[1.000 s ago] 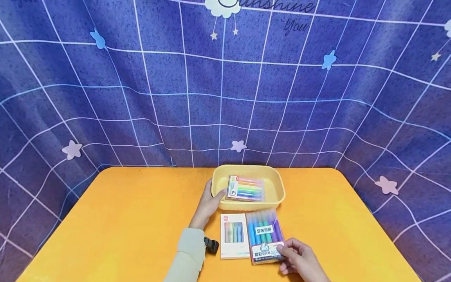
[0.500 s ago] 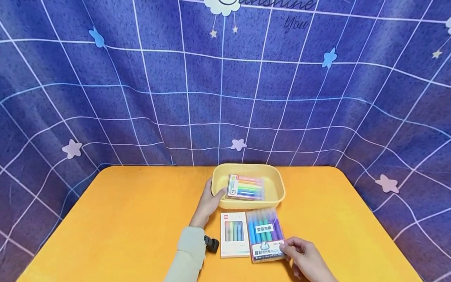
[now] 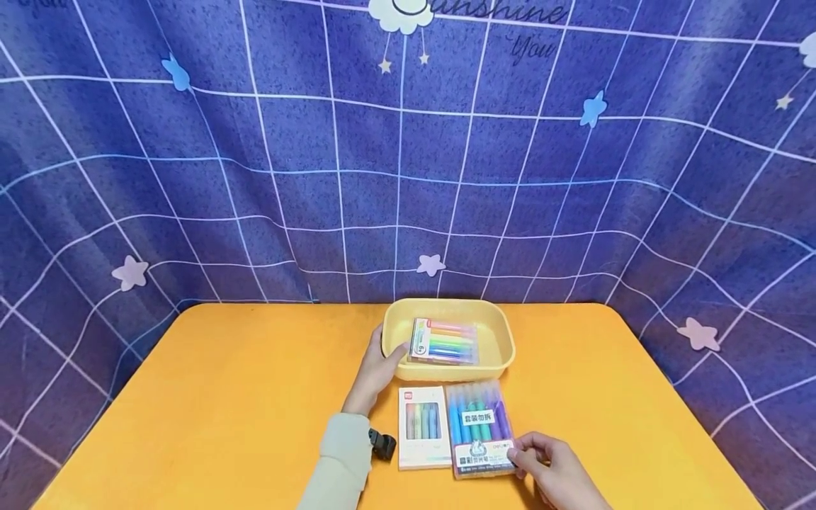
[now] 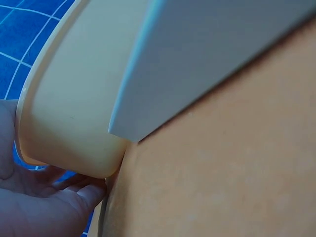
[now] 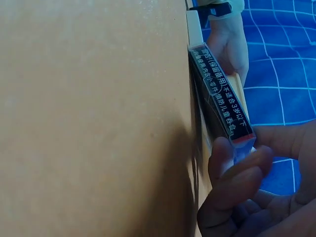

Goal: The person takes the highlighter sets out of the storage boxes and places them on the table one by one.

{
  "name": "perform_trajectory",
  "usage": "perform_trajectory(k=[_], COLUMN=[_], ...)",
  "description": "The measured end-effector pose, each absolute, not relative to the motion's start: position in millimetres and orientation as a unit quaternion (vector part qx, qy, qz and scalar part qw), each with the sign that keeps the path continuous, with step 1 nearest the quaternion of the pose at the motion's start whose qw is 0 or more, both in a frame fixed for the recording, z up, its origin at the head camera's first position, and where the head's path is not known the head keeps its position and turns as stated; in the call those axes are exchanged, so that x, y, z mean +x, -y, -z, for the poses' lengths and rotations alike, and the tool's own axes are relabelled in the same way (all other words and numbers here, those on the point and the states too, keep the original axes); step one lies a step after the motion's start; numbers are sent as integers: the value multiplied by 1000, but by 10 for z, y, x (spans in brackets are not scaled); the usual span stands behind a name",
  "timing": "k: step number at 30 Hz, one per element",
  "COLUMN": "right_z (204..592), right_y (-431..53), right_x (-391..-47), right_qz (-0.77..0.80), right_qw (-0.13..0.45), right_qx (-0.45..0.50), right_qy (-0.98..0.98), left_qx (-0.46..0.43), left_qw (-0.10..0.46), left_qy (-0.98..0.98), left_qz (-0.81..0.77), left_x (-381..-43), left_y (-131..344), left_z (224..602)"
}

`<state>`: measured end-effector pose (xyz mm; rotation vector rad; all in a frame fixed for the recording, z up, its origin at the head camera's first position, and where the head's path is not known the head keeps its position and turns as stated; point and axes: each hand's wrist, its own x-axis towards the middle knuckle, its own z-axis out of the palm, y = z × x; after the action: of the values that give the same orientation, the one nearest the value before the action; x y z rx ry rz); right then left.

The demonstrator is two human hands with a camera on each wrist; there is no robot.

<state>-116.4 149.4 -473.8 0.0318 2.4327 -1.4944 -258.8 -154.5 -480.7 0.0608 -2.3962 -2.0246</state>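
Observation:
My left hand (image 3: 372, 370) grips the left end of a yellow plastic basket (image 3: 496, 340), its thumb over the rim. In the left wrist view, fingers (image 4: 91, 195) curl at the basket's lower edge. A clear pack of blue, green and purple highlighters (image 3: 479, 431) lies flat in front of the basket. My right hand (image 3: 553, 464) pinches its near right corner between thumb and fingers. The right wrist view shows the pack's dark printed edge (image 5: 224, 94) tilted up slightly above the table. Inside the basket lies a smaller pack of rainbow-coloured pens (image 3: 452, 345).
A white box with a window showing coloured pens (image 3: 423, 452) lies just left of the highlighter pack, close to the left wrist's black strap (image 3: 383, 445). The orange table (image 3: 255, 397) ends at a blue gridded curtain (image 3: 306, 198) behind the basket.
My right hand has shifted slightly right, its thumb sliding from the pack's face to its corner. The pack has barely moved. My left hand and the basket stay put.

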Motion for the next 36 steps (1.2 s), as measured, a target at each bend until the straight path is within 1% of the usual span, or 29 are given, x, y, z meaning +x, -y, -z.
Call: perform_trajectory(k=[10,17,23,36], right_z=[4733,4730,4726,4682], right_y=[-1514,-1531,-1526,-1573], right_x=[-1158,-1168,-1185,-1206], right_qz=[523,539,537,525], right_qw=[153,173,167,165], right_qx=[15,13,-1,-10], right_qy=[-838,-824,-827,-835], left_qx=[22,27,28,17], left_qw=[3,5,-1,8], left_qy=[763,766,767,762], left_qz=[646,642,642,647], left_x=[-2584,-2583,-2579,-2623], left_y=[1549,1552,1556,1533], left_z=[4818,4842,4830,4823])
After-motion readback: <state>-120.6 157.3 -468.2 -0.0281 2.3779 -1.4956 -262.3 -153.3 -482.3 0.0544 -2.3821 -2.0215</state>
